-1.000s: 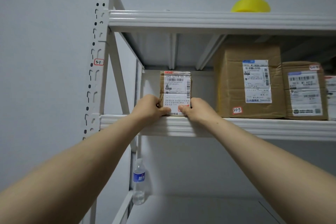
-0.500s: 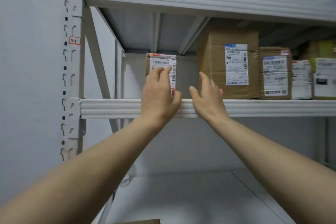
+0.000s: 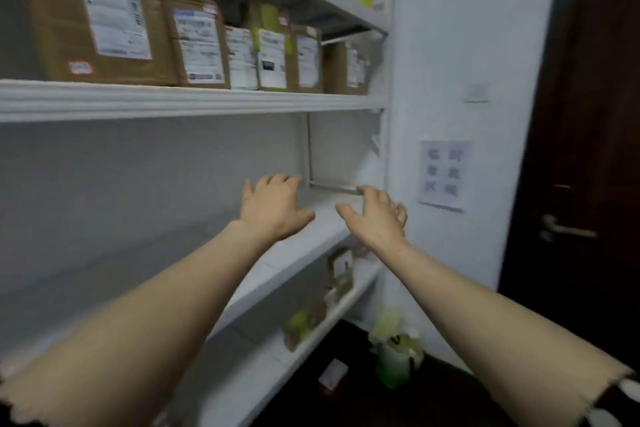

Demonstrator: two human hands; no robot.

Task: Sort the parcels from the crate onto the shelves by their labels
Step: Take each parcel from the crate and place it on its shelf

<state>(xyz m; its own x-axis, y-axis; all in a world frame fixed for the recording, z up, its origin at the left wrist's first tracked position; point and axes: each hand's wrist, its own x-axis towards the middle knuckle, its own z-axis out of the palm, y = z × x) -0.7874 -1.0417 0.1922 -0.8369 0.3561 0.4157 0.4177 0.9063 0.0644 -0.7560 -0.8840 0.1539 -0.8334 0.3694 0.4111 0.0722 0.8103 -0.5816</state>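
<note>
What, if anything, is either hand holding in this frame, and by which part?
Nothing is held. The left hand and right hand are both empty with fingers spread, below the shelf where the parcels stand.

About six labelled parcels (image 3: 93,10), one left hand (image 3: 273,210), one right hand (image 3: 375,220), one door (image 3: 588,149), one wall notice (image 3: 443,175).
</note>
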